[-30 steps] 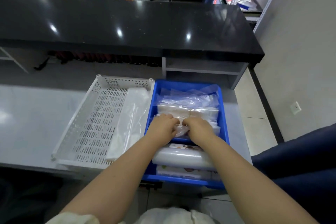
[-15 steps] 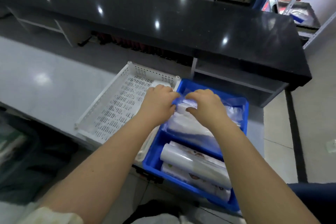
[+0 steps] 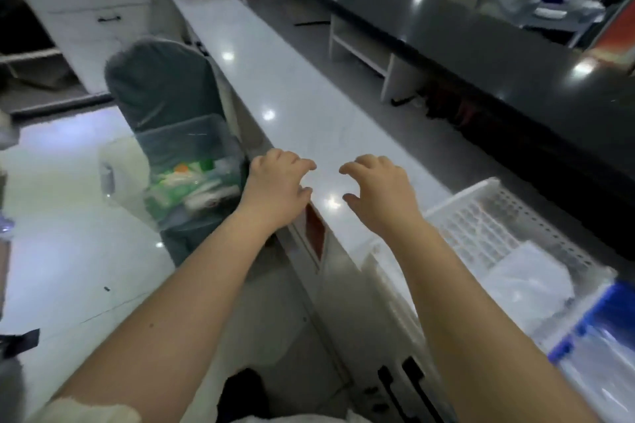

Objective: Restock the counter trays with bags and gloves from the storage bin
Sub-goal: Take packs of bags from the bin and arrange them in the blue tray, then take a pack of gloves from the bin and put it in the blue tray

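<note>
Both hands are hovering over a bare stretch of the pale glossy desk [image 3: 292,103], away from the trays. The left hand [image 3: 275,187] is sitting at the desk's near edge with its fingers curled and slightly spread, holding nothing; the right hand [image 3: 381,191] is mirroring it just beside, fingers hooked and apart, its grip likewise empty.

The white perforated plastic tray [image 3: 481,223] is lying to the right on the desk, with a clear, crumpled plastic bag [image 3: 529,278] resting in its near end. The blue plastic storage bin [image 3: 615,306] is only partly showing at the right edge, touching the tray, with more clear film inside it. A grey lidded waste bin [image 3: 178,134] is standing on the floor to the left.

The step in hand looks like a pause between transfers, with no bags or gloves being carried. The next move probably calls for swinging both hands back right to the blue bin and pinching a fresh bundle.
</note>
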Demonstrator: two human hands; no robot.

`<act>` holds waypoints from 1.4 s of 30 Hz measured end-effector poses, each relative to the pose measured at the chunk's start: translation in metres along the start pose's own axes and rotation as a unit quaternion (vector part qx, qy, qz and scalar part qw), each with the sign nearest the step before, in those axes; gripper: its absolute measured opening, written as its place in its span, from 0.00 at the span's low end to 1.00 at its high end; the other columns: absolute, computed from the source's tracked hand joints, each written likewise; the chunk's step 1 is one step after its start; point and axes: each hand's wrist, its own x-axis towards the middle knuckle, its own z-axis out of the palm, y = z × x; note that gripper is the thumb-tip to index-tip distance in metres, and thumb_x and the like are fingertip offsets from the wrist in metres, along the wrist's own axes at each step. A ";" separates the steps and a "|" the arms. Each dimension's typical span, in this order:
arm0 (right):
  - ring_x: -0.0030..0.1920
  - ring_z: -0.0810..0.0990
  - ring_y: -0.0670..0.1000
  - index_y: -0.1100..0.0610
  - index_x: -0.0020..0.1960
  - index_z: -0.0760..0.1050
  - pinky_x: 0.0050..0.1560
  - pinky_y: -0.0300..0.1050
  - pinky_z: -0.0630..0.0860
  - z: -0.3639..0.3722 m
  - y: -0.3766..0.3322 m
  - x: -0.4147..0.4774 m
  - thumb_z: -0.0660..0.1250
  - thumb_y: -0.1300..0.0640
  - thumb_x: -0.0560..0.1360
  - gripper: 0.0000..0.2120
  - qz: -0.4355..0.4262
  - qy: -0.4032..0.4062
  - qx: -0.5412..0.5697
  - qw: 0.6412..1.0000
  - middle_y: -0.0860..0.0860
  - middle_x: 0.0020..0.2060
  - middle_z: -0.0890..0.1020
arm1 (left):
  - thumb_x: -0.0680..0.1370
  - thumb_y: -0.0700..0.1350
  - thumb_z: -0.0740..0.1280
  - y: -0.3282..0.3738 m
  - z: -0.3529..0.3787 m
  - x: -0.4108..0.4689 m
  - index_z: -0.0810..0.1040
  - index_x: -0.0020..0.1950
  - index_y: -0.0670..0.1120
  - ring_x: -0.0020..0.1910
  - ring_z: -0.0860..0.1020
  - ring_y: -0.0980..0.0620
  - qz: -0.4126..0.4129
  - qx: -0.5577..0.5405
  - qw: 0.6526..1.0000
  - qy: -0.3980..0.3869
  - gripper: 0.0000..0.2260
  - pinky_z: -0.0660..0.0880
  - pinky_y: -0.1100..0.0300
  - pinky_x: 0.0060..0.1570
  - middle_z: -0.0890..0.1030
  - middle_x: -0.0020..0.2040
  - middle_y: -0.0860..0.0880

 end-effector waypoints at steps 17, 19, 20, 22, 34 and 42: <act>0.58 0.73 0.57 0.51 0.64 0.73 0.57 0.55 0.71 0.202 -0.242 0.336 0.69 0.56 0.72 0.21 -0.153 -0.111 0.042 0.981 0.51 0.57 0.78 | 0.71 0.50 0.68 -0.425 0.019 0.064 0.73 0.65 0.55 0.60 0.69 0.44 -0.270 0.026 0.962 -0.042 0.22 0.63 0.50 0.56 0.78 0.59 0.49; 0.58 0.74 0.57 0.52 0.64 0.74 0.56 0.54 0.70 0.235 -0.246 0.372 0.70 0.56 0.71 0.21 -0.163 -0.135 0.046 0.976 0.52 0.57 0.78 | 0.71 0.50 0.68 -0.456 0.042 0.080 0.73 0.65 0.55 0.60 0.69 0.44 -0.289 0.025 0.955 -0.059 0.22 0.63 0.50 0.56 0.78 0.59 0.49; 0.58 0.73 0.57 0.52 0.64 0.74 0.55 0.54 0.70 0.253 -0.247 0.391 0.70 0.56 0.71 0.21 -0.167 -0.148 0.049 0.974 0.52 0.57 0.78 | 0.71 0.51 0.68 -0.471 0.055 0.088 0.73 0.65 0.55 0.60 0.69 0.44 -0.299 0.025 0.952 -0.069 0.22 0.63 0.50 0.57 0.77 0.60 0.49; 0.58 0.73 0.58 0.51 0.63 0.74 0.55 0.53 0.70 0.292 -0.247 0.426 0.70 0.57 0.71 0.21 -0.171 -0.177 0.056 0.968 0.52 0.57 0.78 | 0.71 0.52 0.68 -0.500 0.083 0.105 0.73 0.66 0.55 0.60 0.69 0.44 -0.321 0.021 0.942 -0.093 0.23 0.64 0.49 0.58 0.77 0.60 0.48; 0.62 0.71 0.58 0.53 0.65 0.73 0.60 0.52 0.68 0.506 -0.249 0.550 0.69 0.58 0.72 0.21 -0.113 -0.395 0.096 0.907 0.54 0.62 0.76 | 0.72 0.48 0.67 -0.626 0.251 0.182 0.64 0.72 0.51 0.66 0.67 0.41 -0.405 -0.078 0.865 -0.286 0.29 0.65 0.47 0.62 0.70 0.68 0.44; 0.62 0.71 0.58 0.52 0.64 0.73 0.60 0.53 0.67 0.618 -0.261 0.578 0.68 0.58 0.72 0.20 -0.073 -0.433 0.091 0.894 0.54 0.62 0.76 | 0.72 0.45 0.66 -0.700 0.367 0.200 0.63 0.73 0.48 0.64 0.69 0.40 -0.373 -0.078 0.837 -0.392 0.29 0.70 0.44 0.60 0.70 0.67 0.43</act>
